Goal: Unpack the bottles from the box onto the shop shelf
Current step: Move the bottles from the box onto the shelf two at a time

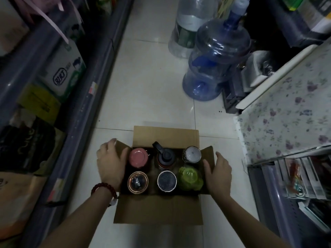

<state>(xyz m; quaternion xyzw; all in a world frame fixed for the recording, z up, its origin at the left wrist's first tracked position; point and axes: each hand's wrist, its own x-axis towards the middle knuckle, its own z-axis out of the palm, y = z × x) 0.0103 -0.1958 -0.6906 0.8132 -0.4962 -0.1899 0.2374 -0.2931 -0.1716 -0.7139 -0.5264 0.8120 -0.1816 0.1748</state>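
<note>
An open cardboard box stands on the tiled floor of the aisle, flaps spread. Inside stand several bottles, seen from above: a pink-lidded one, a black sports-cap one, a silver-lidded one, a copper-rimmed one, a dark-lidded steel one and a green one. My left hand, with a red bead bracelet at the wrist, presses on the left side flap. My right hand lies on the right side flap. Neither hand holds a bottle.
Shop shelves with cartons and bags run along the left. A blue water jug and a clear one stand on the floor ahead. A floral-covered counter and a lower shelf are on the right.
</note>
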